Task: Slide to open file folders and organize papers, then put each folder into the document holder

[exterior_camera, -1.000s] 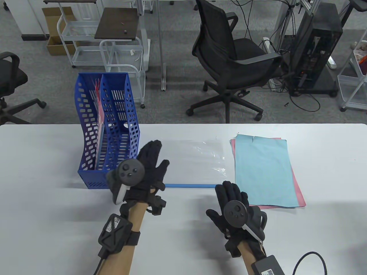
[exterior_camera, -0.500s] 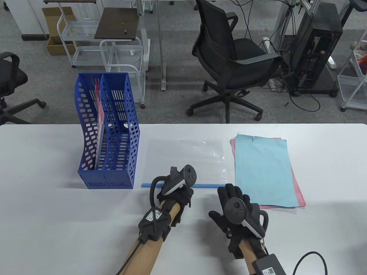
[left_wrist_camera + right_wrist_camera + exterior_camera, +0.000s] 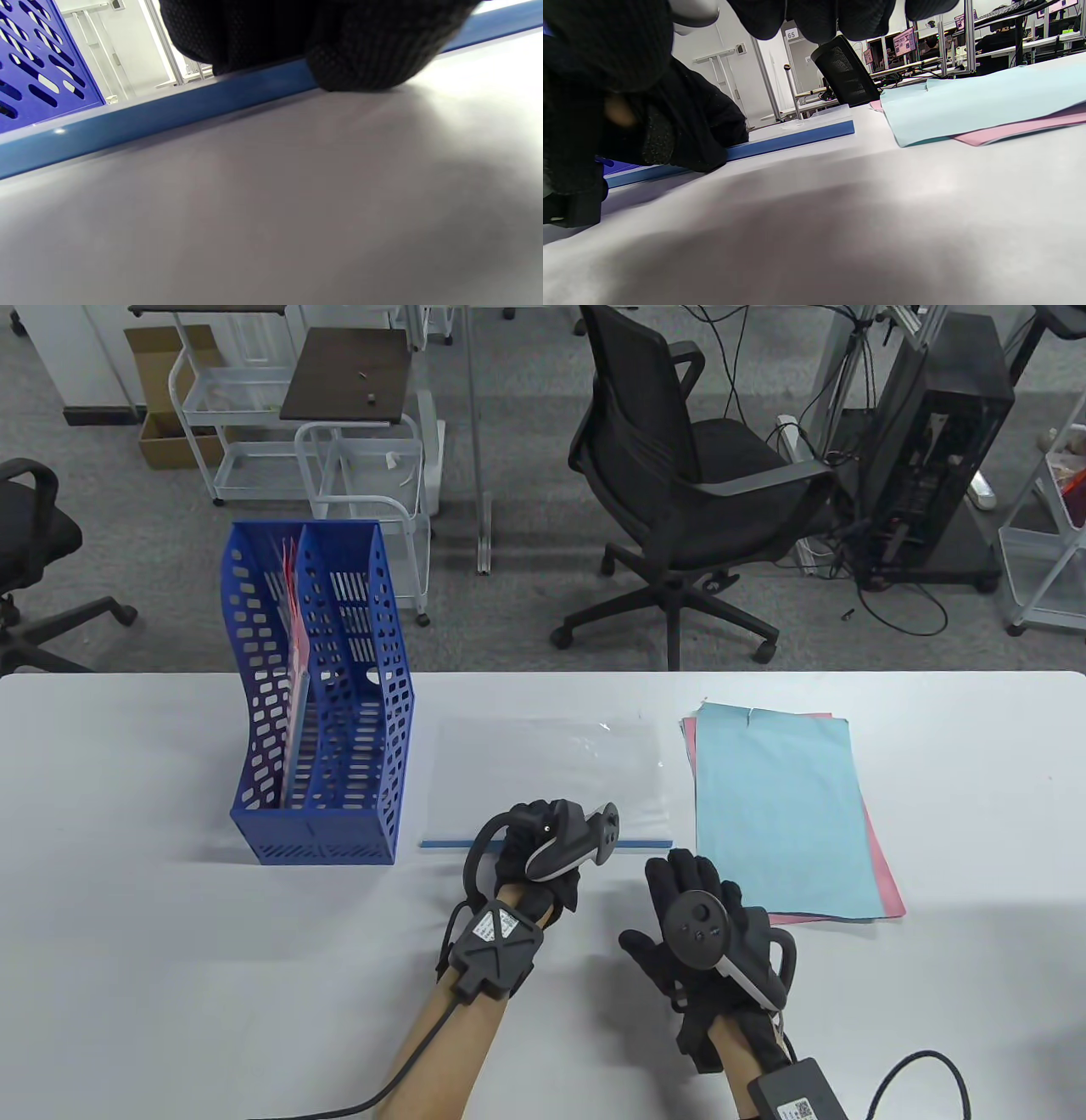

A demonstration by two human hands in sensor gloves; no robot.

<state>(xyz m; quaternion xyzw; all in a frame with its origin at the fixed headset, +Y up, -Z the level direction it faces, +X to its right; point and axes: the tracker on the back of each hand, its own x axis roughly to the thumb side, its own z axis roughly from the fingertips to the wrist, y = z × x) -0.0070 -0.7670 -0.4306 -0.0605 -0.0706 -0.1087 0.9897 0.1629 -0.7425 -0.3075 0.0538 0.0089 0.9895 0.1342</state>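
Two hands sit near the clear file folder — your left hand curls onto its blue slide bar at the near edge, while your right hand rests flat, fingers relaxed, just right of it, beside the papers.

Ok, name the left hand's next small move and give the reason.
Probably slide the blue spine bar sideways off the clear folder. The left hand grips it, the folder looks closed, and the blue and pink papers wait beside it.
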